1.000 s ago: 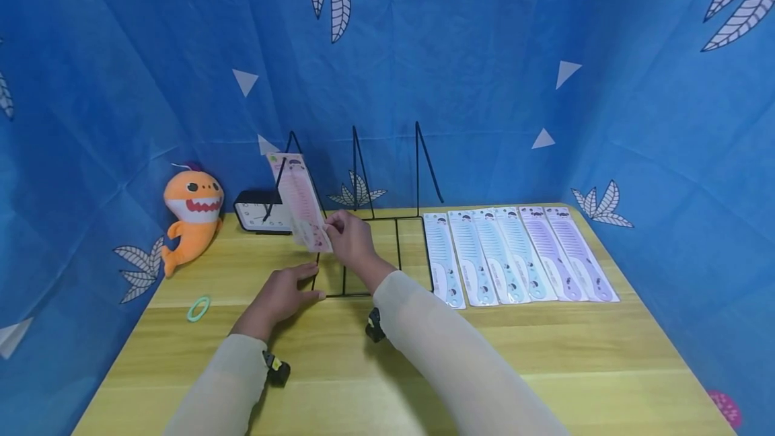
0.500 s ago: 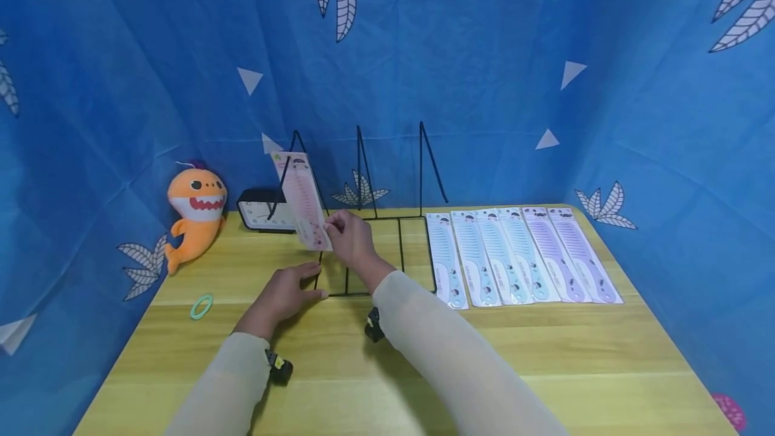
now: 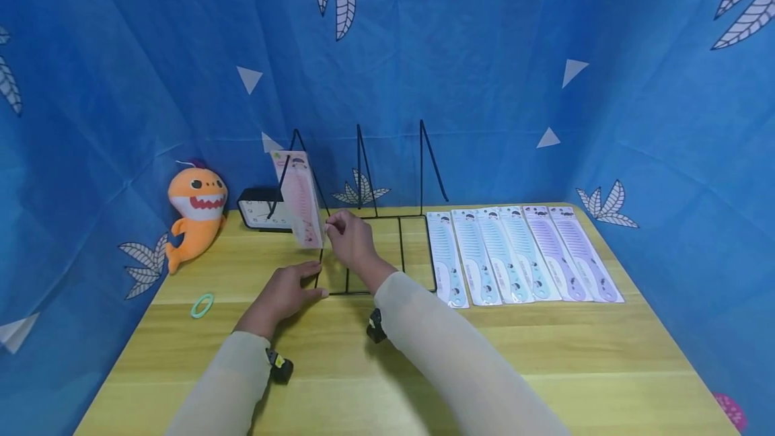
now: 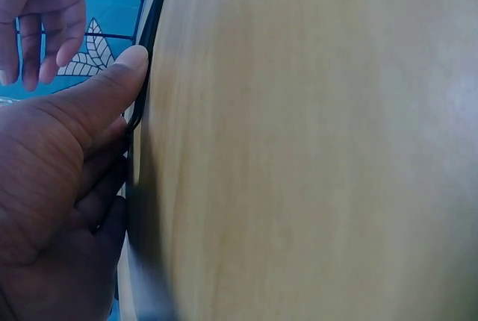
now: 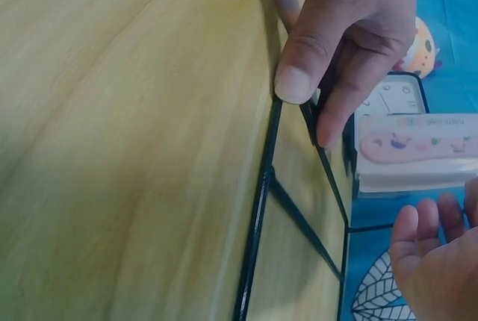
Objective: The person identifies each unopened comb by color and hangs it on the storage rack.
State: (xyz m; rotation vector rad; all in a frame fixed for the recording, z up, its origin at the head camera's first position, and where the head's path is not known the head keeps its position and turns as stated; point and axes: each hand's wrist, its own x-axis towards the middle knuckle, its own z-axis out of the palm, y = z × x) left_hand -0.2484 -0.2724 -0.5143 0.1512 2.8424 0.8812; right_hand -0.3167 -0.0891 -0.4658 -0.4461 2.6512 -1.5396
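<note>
A pink comb in its clear packet point(image 3: 299, 200) point(image 5: 418, 142) stands nearly upright against the leftmost divider of a black wire rack point(image 3: 420, 173) point(image 5: 258, 209). My right hand point(image 3: 350, 239) point(image 5: 433, 261) pinches the packet's lower right edge, its other fingers loose. My left hand point(image 3: 281, 295) point(image 4: 67, 172) lies flat on the table. Its thumb presses along the rack's front left corner wire point(image 4: 153, 30). The right wrist view shows that left hand point(image 5: 351, 30) on the same corner.
Several packaged combs, blue and purple point(image 3: 521, 254), lie side by side right of the rack. An orange shark plush point(image 3: 195, 210), a small black clock point(image 3: 262, 210) and a green hair ring point(image 3: 201, 305) sit at the left. Blue cloth walls surround the wooden table point(image 3: 545, 355).
The pink comb has tipped from a slant to nearly upright against the left divider, and my right hand rose slightly with it. My left hand has stayed on the rack corner.
</note>
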